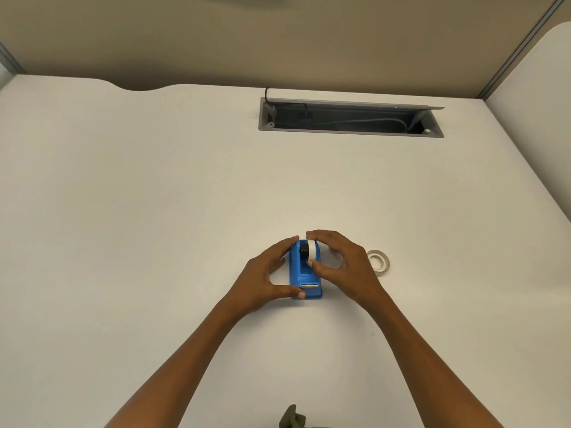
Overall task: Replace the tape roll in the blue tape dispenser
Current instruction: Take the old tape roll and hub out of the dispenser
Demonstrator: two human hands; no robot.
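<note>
The blue tape dispenser (304,278) stands on the white desk (154,211), its metal cutter facing me. My left hand (268,274) grips its left side, thumb at the front corner and fingers at the back. A white tape roll (312,251) on a black core sits upright in the dispenser's slot. My right hand (343,264) pinches this roll between thumb and fingers. A second white tape roll (378,260) lies flat on the desk just right of my right hand, partly hidden by it.
An open grey cable tray (350,118) with wires is sunk into the desk at the back. Beige partition walls (278,41) border the desk behind and at the right. A small olive-green object (292,420) shows at the bottom edge.
</note>
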